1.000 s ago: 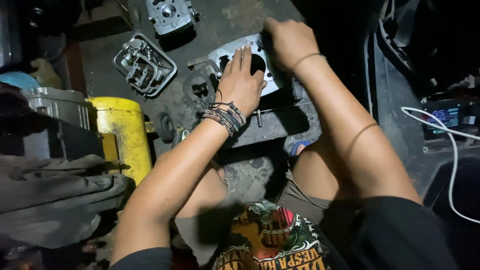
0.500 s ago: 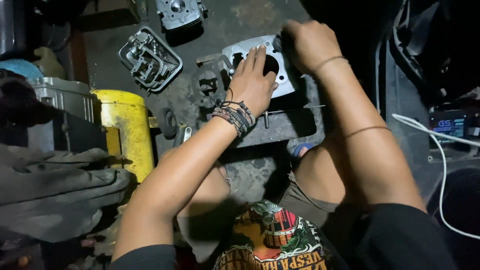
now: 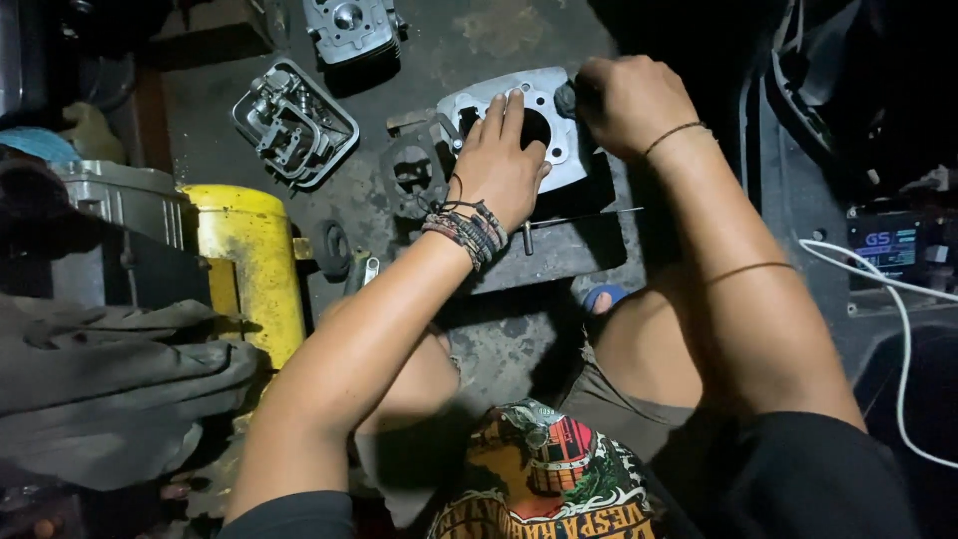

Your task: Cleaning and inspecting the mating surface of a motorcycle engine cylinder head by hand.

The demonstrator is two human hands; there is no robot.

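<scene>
A silver engine cylinder block (image 3: 559,165) with a round bore lies on a dark board (image 3: 559,255) on the floor. My left hand (image 3: 499,165), with braided bands at the wrist, rests flat on the block's top face, fingers spread beside the bore. My right hand (image 3: 624,100) is closed around a dark tool handle (image 3: 566,98) at the block's upper right corner. The tool's tip is hidden by the hand.
A valve cover (image 3: 294,125) and a cylinder head (image 3: 349,25) lie on the stained floor further away. A dark gasket (image 3: 414,175) sits left of the block. A yellow tank (image 3: 249,265) and grey cloth (image 3: 110,399) are at left. A white cable (image 3: 898,299) runs at right.
The view has shifted slightly. My left hand has stayed flat on the block while my right hand has stayed at its upper right corner, closed on the tool.
</scene>
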